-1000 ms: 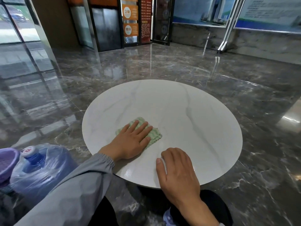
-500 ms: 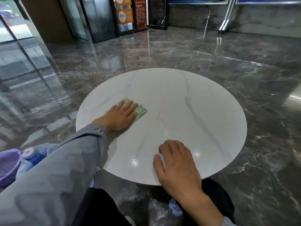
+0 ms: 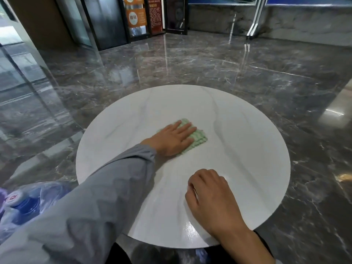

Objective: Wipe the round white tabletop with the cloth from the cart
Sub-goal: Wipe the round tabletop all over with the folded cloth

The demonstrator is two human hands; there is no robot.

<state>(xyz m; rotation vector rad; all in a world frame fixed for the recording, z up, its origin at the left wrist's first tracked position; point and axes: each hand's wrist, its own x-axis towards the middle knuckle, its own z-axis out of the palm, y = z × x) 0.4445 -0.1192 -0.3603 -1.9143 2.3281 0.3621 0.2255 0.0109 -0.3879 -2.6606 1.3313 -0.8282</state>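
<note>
Cloth (image 3: 199, 137) flat under left hand (image 3: 174, 140), near middle of round white counter (image 3: 247, 149).
Left hand: fingers straight, close together, palm down, pressing the green checked cloth to the surface; cloth's right edge shows past the fingertips. Grey sleeve (image 3: 95, 206) runs in from lower left. Right hand (image 3: 213, 202): fingers curled under, holding nothing, resting on the counter by its near edge, well apart from the cloth. Blue water bottle (image 3: 24, 204) on dark marble floor (image 3: 314, 187), lower left.

one tabletop (image 3: 247, 149), one cloth (image 3: 200, 137), two hands (image 3: 174, 139) (image 3: 213, 202), one water jug (image 3: 28, 205)
</note>
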